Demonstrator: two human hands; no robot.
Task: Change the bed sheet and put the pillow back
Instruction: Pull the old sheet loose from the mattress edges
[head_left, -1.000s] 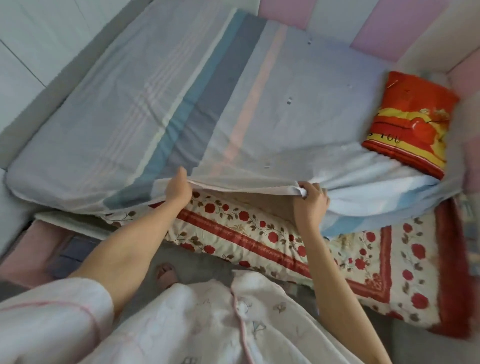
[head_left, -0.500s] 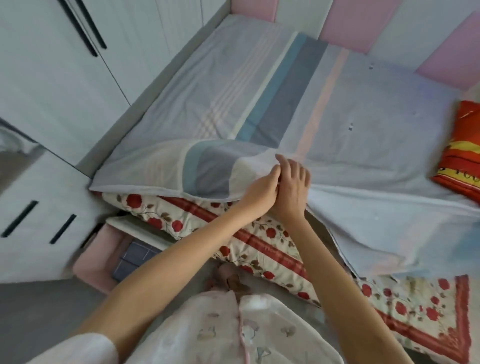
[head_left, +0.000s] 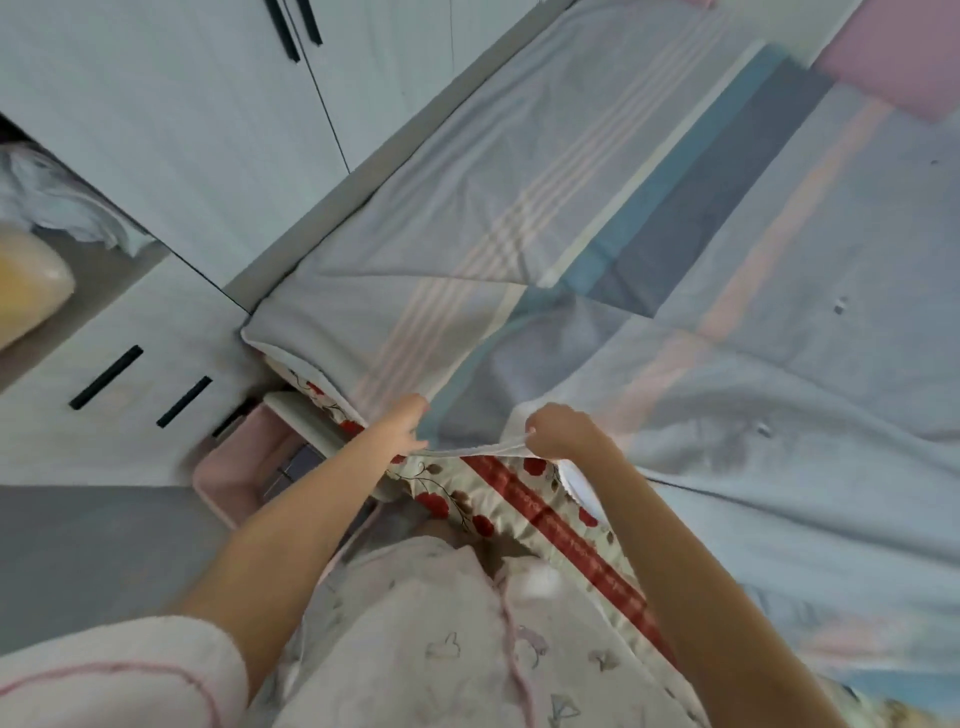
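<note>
Wardrobe (head_left: 171, 135) nxt to sheet (head_left: 519, 223) corner, pink box (head_left: 234, 467) below.

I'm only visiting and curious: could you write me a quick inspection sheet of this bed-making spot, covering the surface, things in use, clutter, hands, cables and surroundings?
Surface: rose-patterned pad, uncovered along the near edge.
Job's things: striped sheet spread over the pad, wrinkled, its near edge lifted.
Clutter: pink box on the floor below the pad's left corner.
Hands: left hand and right hand each grip the sheet's near hem, a little apart.
Cables: nothing seen.
Surroundings: white cupboard doors on the left; open shelf holding white cloth and a yellowish bundle; pink wall panel; grey floor.
</note>
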